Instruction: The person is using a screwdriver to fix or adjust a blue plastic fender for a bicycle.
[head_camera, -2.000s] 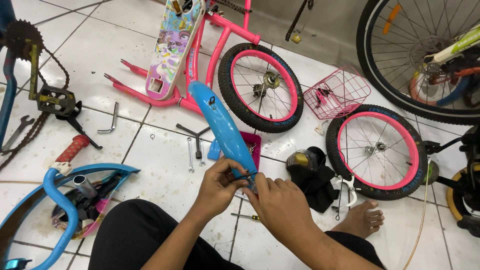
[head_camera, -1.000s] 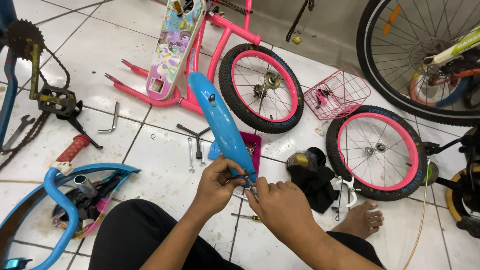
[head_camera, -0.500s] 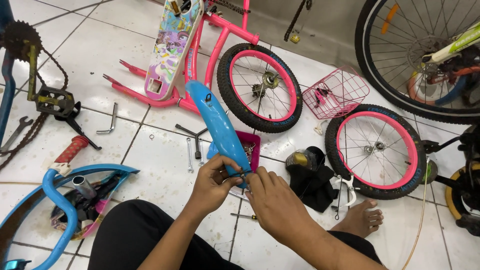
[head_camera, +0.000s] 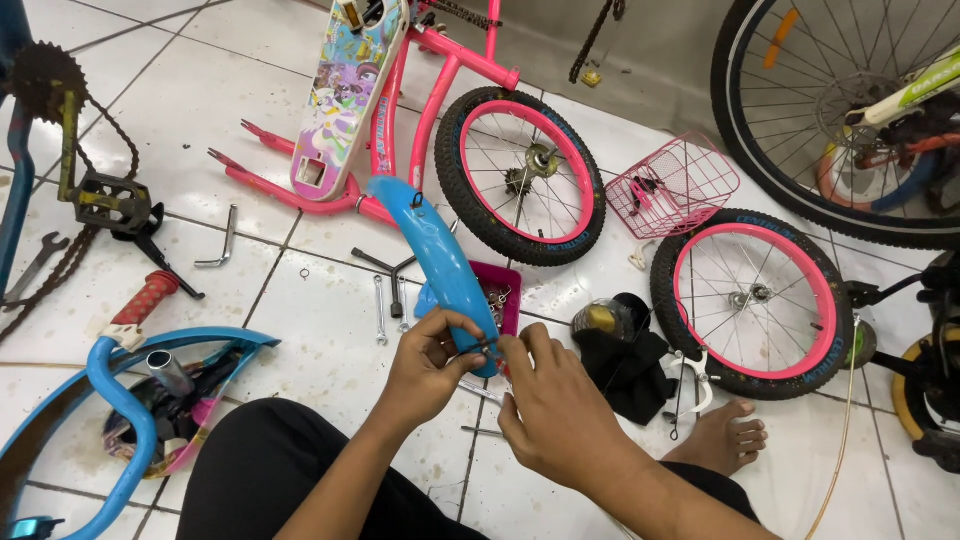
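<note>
In the head view, a glossy blue mudguard (head_camera: 435, 265), curved and narrow, rose tilted above the tiled floor (head_camera: 150, 60). Its near end sat between both grips: the left hand (head_camera: 430, 362) pinched that end, and the right hand (head_camera: 555, 410) pinched small hardware against it.

Ahead: pink parts tray (head_camera: 508, 296) and small wheel (head_camera: 523, 176) are blocking.
Left: bare floor tiles (head_camera: 300, 320) are lying open beside spanners (head_camera: 380, 310).
</note>
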